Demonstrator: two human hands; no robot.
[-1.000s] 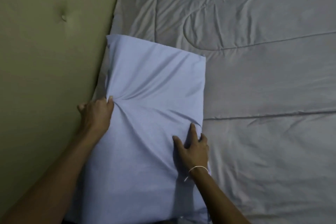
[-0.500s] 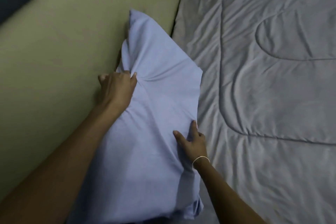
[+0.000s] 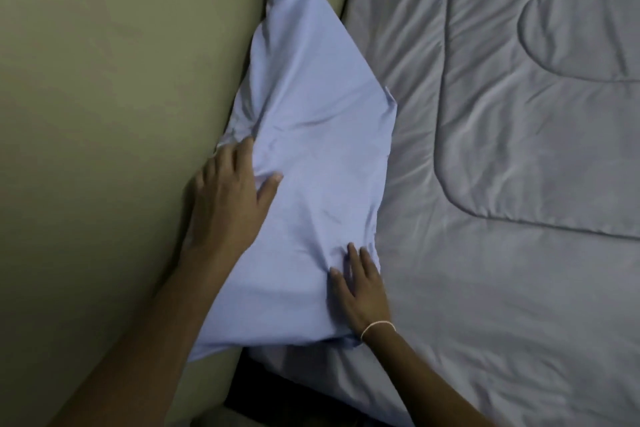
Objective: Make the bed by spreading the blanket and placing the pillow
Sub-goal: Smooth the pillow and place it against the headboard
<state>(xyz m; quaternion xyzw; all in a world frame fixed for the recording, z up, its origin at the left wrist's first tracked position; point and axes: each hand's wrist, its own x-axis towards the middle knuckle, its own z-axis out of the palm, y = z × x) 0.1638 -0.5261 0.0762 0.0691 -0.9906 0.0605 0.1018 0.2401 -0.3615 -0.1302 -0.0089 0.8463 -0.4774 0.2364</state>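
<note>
Head view. The pale blue pillow (image 3: pixel 311 163) lies at the edge of the bed, leaning against the olive padded headboard (image 3: pixel 114 107) on one side and resting on the grey quilted blanket (image 3: pixel 512 253) on the other. Your left hand (image 3: pixel 227 204) lies flat on the pillow's headboard side, fingers (image 3: pixel 239 156) spread wide and gripping nothing. Your right hand (image 3: pixel 362 288), with a thin band (image 3: pixel 377 324) at the wrist, presses the pillow's near blanket-side corner, fingers extended and close together. The blanket is spread over the bed, creased.
</note>
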